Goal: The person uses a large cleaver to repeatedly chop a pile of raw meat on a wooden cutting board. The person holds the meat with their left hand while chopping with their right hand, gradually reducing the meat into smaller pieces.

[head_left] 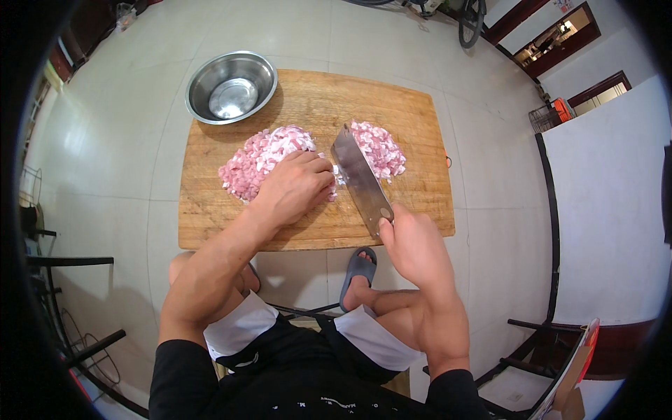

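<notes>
A wooden cutting board [315, 105] lies on the tiled floor in front of me. Diced pink meat [262, 159] is heaped left of centre, with a smaller heap [381, 148] to the right. My left hand [294, 185] rests knuckles-up on the near edge of the left heap, fingers curled onto the meat. My right hand [413, 245] grips the handle of a cleaver [359, 176], whose broad blade stands on the board between the two heaps.
An empty steel bowl [231, 87] sits at the board's far left corner. My bare knees and a grey sandal [358, 269] are just below the board's near edge. Dark metal chair frames stand at left and lower right.
</notes>
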Tool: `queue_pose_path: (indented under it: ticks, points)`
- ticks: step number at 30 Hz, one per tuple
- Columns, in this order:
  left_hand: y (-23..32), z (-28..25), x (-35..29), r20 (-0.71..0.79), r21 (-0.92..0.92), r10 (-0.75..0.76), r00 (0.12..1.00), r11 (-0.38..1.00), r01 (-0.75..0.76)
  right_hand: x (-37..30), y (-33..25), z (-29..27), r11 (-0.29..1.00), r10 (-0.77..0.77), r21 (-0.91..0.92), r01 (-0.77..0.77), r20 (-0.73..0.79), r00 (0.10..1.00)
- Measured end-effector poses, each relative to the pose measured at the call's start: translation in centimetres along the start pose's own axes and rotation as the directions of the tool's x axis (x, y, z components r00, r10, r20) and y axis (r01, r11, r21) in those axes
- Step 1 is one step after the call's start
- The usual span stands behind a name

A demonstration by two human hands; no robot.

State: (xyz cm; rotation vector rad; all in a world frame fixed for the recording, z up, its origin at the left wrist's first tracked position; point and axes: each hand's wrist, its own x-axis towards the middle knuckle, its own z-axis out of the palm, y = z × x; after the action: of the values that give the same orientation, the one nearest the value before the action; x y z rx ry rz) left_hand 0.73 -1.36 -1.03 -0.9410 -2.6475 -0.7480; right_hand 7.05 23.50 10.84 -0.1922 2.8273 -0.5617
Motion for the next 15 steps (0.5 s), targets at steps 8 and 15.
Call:
queue_pose_path:
  ticks: [8, 15]
  points:
    - [-0.1, 0.5, 0.1, -0.005, 0.001, 0.026, 1.000, 1.000, -0.026, 0.2, -0.7, 0.4, 0.998, 0.010, -0.069, -0.001, 0.120, 0.993]
    - [-0.5, 0.8, 0.6, 0.009, -0.093, 0.044, 0.999, 0.995, -0.043, 5.7, -1.6, 2.7, 0.994, -0.096, -0.057, 0.096, 0.002, 0.995]
